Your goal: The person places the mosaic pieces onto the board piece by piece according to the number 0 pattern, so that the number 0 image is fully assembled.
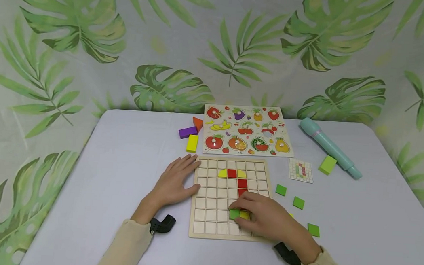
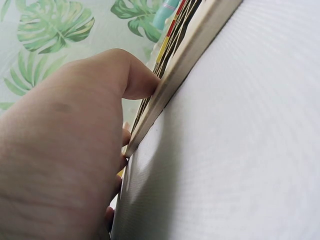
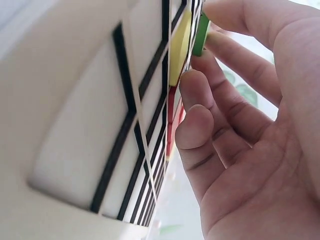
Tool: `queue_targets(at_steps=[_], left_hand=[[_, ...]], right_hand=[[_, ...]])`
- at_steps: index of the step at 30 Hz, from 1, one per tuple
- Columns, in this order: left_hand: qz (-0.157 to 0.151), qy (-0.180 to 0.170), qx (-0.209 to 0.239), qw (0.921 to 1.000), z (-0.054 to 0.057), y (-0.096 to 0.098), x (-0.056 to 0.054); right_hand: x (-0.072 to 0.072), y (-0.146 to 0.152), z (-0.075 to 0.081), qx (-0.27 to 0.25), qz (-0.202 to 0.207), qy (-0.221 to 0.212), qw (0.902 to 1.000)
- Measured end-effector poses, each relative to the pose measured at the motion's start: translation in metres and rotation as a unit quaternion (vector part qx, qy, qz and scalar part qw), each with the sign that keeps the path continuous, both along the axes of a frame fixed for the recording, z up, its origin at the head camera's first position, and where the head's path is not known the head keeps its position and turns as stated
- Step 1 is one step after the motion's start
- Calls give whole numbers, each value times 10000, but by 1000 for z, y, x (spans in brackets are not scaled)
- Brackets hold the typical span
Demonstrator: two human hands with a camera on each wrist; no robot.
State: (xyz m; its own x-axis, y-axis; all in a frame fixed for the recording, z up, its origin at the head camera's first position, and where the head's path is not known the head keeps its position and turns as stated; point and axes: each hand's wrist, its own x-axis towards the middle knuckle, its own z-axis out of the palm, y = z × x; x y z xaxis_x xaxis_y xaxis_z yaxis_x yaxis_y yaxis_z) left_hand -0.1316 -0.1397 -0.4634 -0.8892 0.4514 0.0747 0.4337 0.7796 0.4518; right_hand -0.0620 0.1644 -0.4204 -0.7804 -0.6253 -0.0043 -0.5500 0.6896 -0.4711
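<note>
A wooden grid board (image 1: 207, 205) lies on the table, holding red squares (image 1: 232, 173) and yellow pieces (image 1: 222, 173) in its cells. Between thumb and fingertips, my right hand (image 1: 265, 217) pinches a green square tile (image 1: 234, 213) over a lower cell, beside a yellow piece (image 1: 244, 215). In the right wrist view the green tile (image 3: 201, 34) shows edge-on between thumb and fingers. My left hand (image 1: 174, 183) rests at the board's left edge with its fingers spread; the left wrist view shows the thumb (image 2: 142, 85) touching that edge.
Several loose green tiles (image 1: 299, 202) lie right of the board, near a small pattern card (image 1: 301, 171). Behind are a fruit puzzle board (image 1: 246, 130), a teal microphone-shaped object (image 1: 331, 148) and a green block (image 1: 328, 165). Purple (image 1: 188, 132), yellow (image 1: 192, 143) and orange blocks (image 1: 198, 124) sit at back left.
</note>
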Motion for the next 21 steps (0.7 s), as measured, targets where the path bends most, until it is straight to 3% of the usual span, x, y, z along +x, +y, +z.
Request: queue_targets(at_steps=[12, 21], left_hand=[[-24, -8, 25, 10000, 1, -1, 1], [-37, 87, 83, 9999, -2, 0, -1]], right_hand=[[0, 0, -5, 120, 212, 321, 9992], [2, 2, 1, 130, 193, 184, 9996]])
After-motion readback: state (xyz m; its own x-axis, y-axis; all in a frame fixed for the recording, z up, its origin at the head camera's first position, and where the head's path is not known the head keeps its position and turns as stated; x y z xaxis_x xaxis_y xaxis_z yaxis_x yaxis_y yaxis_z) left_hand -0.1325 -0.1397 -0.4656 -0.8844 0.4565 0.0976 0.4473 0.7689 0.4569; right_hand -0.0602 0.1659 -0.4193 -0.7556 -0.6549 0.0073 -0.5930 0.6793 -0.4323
